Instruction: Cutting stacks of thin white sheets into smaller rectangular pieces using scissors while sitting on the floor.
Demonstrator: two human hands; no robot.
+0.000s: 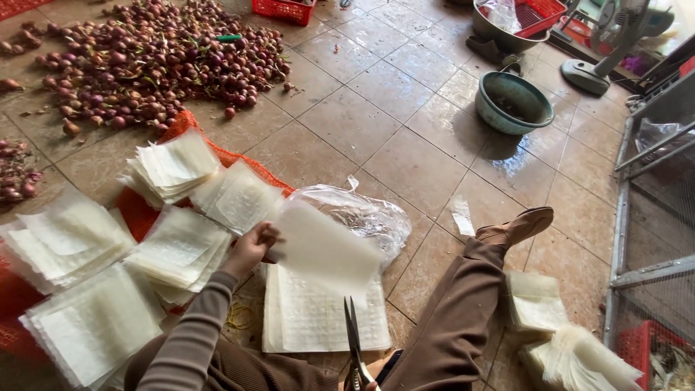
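A thin translucent white square sheet [323, 248] is being pinched flat by the left hand [251, 246] at 12 o'clock of the open black-bladed scissors [353, 340], gripped below by the barely visible right hand [371, 386], for trimming access.

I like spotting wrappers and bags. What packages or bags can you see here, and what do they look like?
Clear plastic bag: crumpled on the floor tiles beside the left hand, see-through and shiny.
Plastic bag: inside the metal basin at the top, clear, bunched.
No labels, signs or screens show.
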